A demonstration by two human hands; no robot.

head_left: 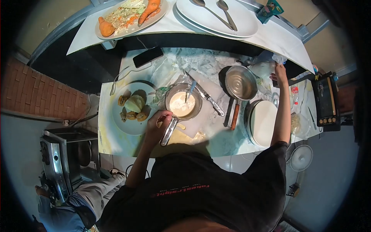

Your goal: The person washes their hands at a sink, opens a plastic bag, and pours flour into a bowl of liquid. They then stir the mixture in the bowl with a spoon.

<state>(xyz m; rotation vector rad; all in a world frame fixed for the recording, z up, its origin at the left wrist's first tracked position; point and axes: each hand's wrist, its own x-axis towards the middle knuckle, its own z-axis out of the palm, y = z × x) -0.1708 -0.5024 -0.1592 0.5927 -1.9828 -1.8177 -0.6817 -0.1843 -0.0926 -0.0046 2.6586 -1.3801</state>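
A saucepan (pixel 197 112) holds a pale cream mixture with white powder on top, and a blue-handled utensil (pixel 192 87) stands in it. My left hand (pixel 160 120) is closed at the saucepan's near left side, by the base of its metal handle. At the back right, my right hand (pixel 279 74) reaches under the shelf edge, its fingers bent round part of a clear plastic bag (pixel 262 69); the fingertips are partly hidden. A knife (pixel 210 101) lies on a white board (pixel 205 79) beside the saucepan. Right of it sits a metal pan (pixel 241 83) with a wooden handle.
A blue plate (pixel 123 125) of food is on the left, a phone (pixel 148 57) behind it. Stacked plates (pixel 264 123) stand on the right. The raised shelf (pixel 83 38) bears a vegetable platter and spoons. A person (pixel 92 193) is at the lower left, near a stove (pixel 52 154).
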